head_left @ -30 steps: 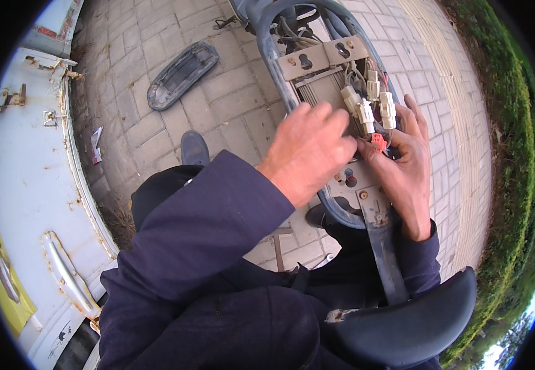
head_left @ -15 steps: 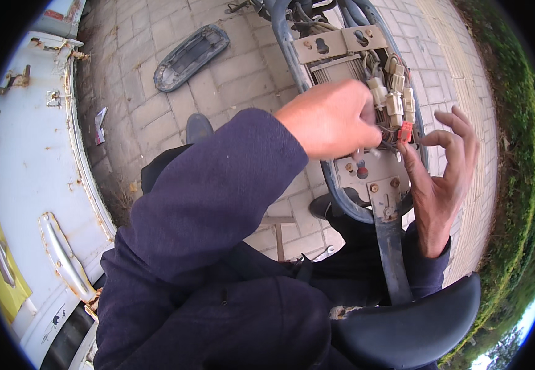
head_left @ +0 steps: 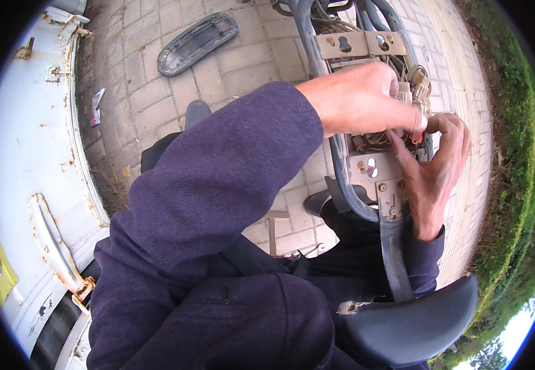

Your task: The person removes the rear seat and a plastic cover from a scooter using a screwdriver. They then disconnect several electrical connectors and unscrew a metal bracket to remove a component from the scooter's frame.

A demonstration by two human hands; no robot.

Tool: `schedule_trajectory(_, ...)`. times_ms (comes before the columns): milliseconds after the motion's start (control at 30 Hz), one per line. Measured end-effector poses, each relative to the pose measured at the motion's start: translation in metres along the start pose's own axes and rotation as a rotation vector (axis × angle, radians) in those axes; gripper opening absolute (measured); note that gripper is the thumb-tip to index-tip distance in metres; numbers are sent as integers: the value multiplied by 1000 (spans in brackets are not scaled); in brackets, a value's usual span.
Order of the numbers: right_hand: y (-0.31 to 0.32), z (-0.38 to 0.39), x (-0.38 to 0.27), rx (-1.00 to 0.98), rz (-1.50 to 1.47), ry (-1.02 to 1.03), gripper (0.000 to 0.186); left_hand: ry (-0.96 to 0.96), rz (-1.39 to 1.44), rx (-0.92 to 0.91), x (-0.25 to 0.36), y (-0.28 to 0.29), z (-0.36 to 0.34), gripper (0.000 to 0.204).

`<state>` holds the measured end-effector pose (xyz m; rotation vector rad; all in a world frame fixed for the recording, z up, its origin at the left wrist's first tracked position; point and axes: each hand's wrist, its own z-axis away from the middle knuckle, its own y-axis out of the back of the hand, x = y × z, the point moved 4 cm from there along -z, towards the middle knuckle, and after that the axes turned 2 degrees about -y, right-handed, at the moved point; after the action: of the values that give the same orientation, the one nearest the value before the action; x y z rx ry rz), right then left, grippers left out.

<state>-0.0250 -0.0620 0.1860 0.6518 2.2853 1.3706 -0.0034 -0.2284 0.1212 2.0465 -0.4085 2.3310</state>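
My left hand (head_left: 363, 100) reaches across the vehicle's blue-grey tubular frame (head_left: 340, 171), over a bundle of cream plastic connectors (head_left: 421, 80) and wires. Its fingers are curled, and what they grip is unclear. My right hand (head_left: 435, 172) bends its thumb and fingers in from the right, around a small red connector (head_left: 416, 138) and nearby wires; what it holds is partly hidden by my left hand. A metal plate with keyhole slots (head_left: 362, 44) crosses the frame above the connectors. Below my hands, a flat metal bar (head_left: 392, 259) runs down to a torn black padded piece (head_left: 415, 320).
An oval grey plastic cover (head_left: 196, 43) lies on the paving (head_left: 246, 55) at upper left. A rusty white metal panel (head_left: 33, 129) stands along the left. A wrench (head_left: 317, 248) lies on the ground between my legs. A green hedge (head_left: 514, 123) lines the right edge.
My left hand has moved up and right across the connectors. My right fingers, spread half a second ago, have closed in toward the red connector. The view has shifted slightly.
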Motion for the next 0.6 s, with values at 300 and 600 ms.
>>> schedule_trajectory(300, 15, -6, 11, -36, -141, -91, 37, -85, -214, 90, -5, 3, -9, 34)
schedule_trajectory(600, 8, -6, -22, -810, 9, 296, 45, -83, -312, 118, 7, 0, -7, 28)
